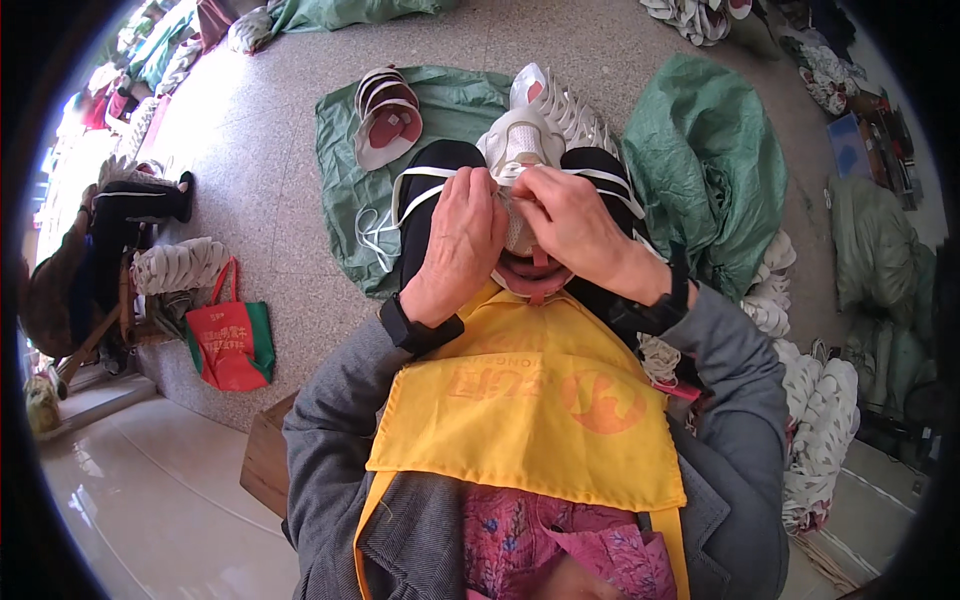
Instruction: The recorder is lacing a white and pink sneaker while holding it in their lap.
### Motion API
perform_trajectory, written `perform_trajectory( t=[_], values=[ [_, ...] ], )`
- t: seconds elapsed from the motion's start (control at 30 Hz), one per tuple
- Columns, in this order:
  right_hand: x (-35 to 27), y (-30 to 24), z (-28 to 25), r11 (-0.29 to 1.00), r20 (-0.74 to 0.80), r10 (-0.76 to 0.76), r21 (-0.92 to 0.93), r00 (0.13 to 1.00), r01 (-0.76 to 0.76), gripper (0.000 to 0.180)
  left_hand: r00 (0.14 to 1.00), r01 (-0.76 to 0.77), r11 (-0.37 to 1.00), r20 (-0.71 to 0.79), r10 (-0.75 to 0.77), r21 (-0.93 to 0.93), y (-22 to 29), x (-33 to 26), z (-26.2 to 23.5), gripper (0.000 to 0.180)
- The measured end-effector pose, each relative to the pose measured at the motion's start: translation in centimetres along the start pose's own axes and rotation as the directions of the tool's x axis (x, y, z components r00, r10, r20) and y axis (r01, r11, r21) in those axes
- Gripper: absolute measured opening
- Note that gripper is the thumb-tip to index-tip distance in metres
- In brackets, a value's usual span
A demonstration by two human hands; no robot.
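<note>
A white shoe [521, 140] with a pinkish-red lining rests between my knees, its opening toward me. My left hand [460, 240] is closed over the left side of its eyelet area, fingertips pinched on a white shoelace [425, 171] that loops out over my left knee. On the other side my right hand [582, 225] is also closed, thumb and forefinger pinching the lace near the eyelets. More lace trails over my right knee. The fingertips hide the exact holes. A yellow apron [520, 400] covers my lap below the shoe.
Beyond my knees, a green cloth sheet [345, 205] bears stacked shoe uppers [388, 125] and a row of white shoes [578, 115]. A crumpled green sack [705, 160] lies at right, above piled white shoes [820, 420]. Leftward are a red-green bag [230, 345] and another seated person [125, 220].
</note>
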State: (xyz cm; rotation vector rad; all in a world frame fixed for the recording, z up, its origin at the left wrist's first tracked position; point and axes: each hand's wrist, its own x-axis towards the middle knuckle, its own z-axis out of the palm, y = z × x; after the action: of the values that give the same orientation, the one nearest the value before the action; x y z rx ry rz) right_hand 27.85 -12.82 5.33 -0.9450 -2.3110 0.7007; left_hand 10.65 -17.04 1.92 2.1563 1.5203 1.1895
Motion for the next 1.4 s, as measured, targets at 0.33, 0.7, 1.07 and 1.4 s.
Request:
perform_trajectory(
  t=[0.33,0.7,1.07,1.4],
  values=[
    [1.3,0.9,2.4,0.971,-0.035,0.036,-0.235,0.999,-0.043,0.010,1.000,0.014,1.000,-0.016,-0.014,-0.016,-0.1,0.1,0.1,0.012],
    [0.8,0.6,1.3,0.951,0.041,-0.018,-0.308,0.999,0.030,0.011,0.999,0.011,1.000,-0.042,-0.011,-0.016,0.0,0.1,0.2,0.014],
    [-0.7,0.5,-7.2,0.825,0.284,0.184,0.475,0.941,-0.305,0.019,0.998,0.007,1.000,-0.057,-0.006,0.006,0.0,0.6,0.3,0.012],
    [2.2,1.8,-5.1,0.467,0.381,0.188,0.776,0.905,-0.424,0.019,0.914,0.338,0.778,0.381,-0.138,-0.530,1.6,2.3,-1.0,0.010]
  ],
)
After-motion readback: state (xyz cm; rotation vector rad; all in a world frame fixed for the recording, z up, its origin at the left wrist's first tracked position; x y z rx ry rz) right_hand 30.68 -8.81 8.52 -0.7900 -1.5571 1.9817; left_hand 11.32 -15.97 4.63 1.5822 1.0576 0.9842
